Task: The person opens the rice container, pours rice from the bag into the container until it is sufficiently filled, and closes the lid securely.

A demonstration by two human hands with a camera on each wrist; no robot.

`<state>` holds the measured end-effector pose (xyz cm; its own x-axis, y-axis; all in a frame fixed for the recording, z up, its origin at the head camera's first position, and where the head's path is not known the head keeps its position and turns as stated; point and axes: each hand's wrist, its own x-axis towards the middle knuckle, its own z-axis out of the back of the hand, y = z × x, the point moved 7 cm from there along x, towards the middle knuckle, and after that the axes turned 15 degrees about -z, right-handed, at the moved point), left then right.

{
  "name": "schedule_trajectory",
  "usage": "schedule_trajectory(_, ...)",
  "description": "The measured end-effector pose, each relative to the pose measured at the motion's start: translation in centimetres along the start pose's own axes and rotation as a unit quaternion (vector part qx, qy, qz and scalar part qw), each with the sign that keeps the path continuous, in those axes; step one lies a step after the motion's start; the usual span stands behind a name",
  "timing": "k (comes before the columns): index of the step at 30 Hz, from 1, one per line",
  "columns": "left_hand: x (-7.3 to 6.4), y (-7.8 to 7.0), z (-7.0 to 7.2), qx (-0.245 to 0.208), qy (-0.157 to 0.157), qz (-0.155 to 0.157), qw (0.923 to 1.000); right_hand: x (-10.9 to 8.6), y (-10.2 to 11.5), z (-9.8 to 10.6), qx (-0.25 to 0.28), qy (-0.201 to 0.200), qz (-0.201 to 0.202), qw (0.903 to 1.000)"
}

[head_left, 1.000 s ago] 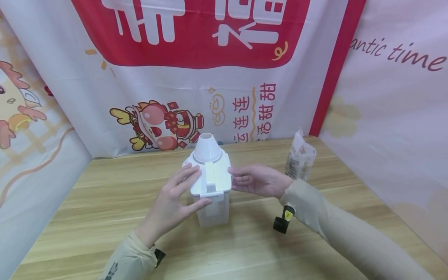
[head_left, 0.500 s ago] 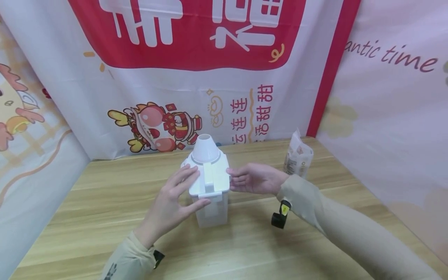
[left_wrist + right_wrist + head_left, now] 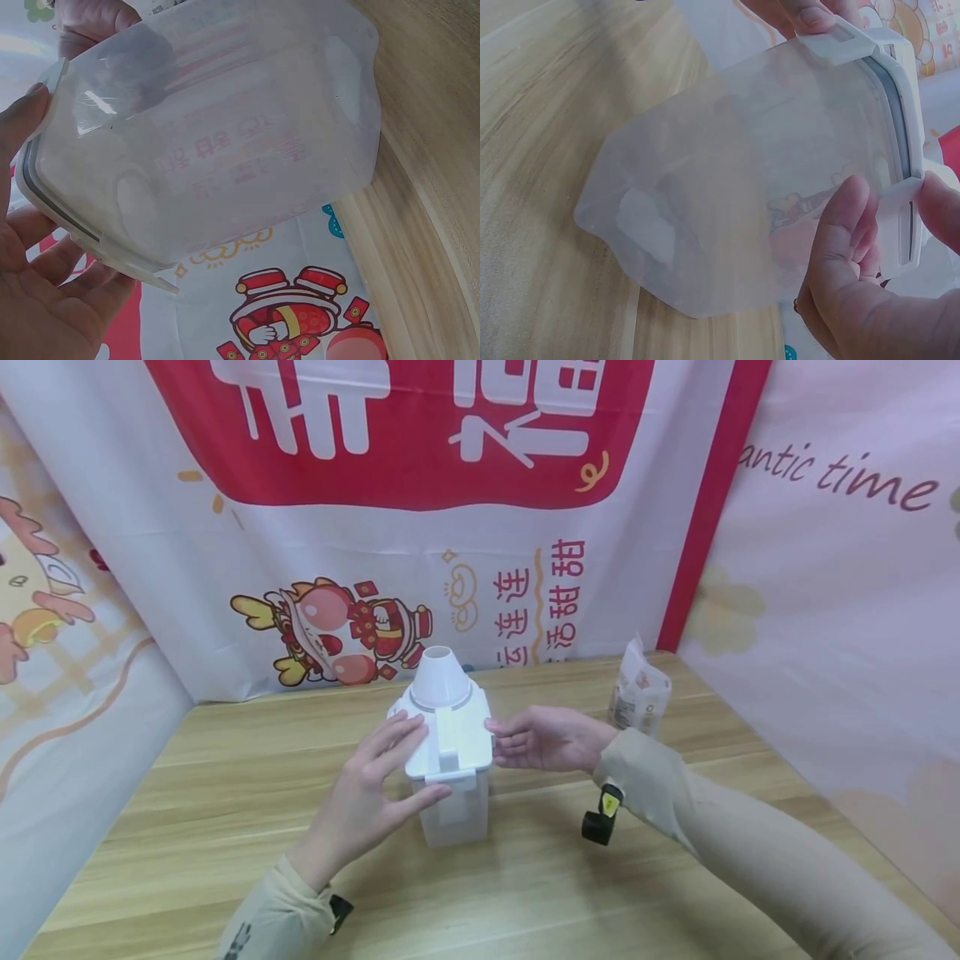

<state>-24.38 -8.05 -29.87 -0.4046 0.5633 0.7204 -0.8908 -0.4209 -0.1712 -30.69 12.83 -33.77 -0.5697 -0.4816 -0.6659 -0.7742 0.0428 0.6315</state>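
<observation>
A translucent plastic storage container [image 3: 456,817] stands upright on the table, its white lid [image 3: 471,727] topped by a cone-shaped spout [image 3: 441,681]. My left hand [image 3: 367,785] grips the lid from the left, its thumb on the front latch [image 3: 452,779] and its fingers along the left side. On the opposite side, my right hand [image 3: 551,739] pinches the side latch [image 3: 898,232] between thumb and fingers; the right wrist view shows that latch sticking out from the lid's rim. Another latch [image 3: 139,271] juts out beside the left fingers in the left wrist view.
A pale printed pouch [image 3: 641,693] stands at the back right of the wooden table [image 3: 225,777], behind the right forearm. Printed cloth [image 3: 337,527] hangs along the back, with more cloth at both sides.
The head view has shifted slightly. My right wrist has risen a little, while both hands keep their places on the container.
</observation>
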Motion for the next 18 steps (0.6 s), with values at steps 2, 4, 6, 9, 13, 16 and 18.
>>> schedule_trajectory(2, 0.01, 0.01, 0.02, 0.001, 0.001, 0.002, 1.0, -0.02, 0.03, -0.03, 0.0, -0.002, 0.0, 1.0)
schedule_trajectory(4, 0.02, 0.0, 0.02, 0.001, 0.001, 0.003, 1.0, 0.0, 0.04, 0.0, 0.0, -0.004, 0.0, 1.0)
schedule_trajectory(6, 0.03, -0.01, 0.0, -0.001, 0.001, 0.004, 1.0, 0.06, 0.03, 0.09, 0.001, -0.005, 0.0, 1.0)
schedule_trajectory(9, 0.04, -0.03, 0.02, -0.002, -0.001, 0.004, 1.0, 0.12, 0.05, 0.17, -0.002, -0.005, 0.0, 1.0)
schedule_trajectory(13, 0.06, -0.04, 0.06, -0.002, -0.003, 0.005, 1.0, 0.16, 0.13, 0.13, -0.01, -0.001, -0.002, 0.9999)
schedule_trajectory(16, 0.08, -0.01, 0.1, -0.002, -0.005, 0.004, 1.0, 0.17, 0.18, 0.11, -0.012, -0.002, -0.004, 0.9999)
schedule_trajectory(18, 0.11, -0.01, 0.1, -0.002, -0.006, 0.001, 1.0, 0.14, 0.21, 0.11, -0.012, -0.004, -0.005, 0.9999)
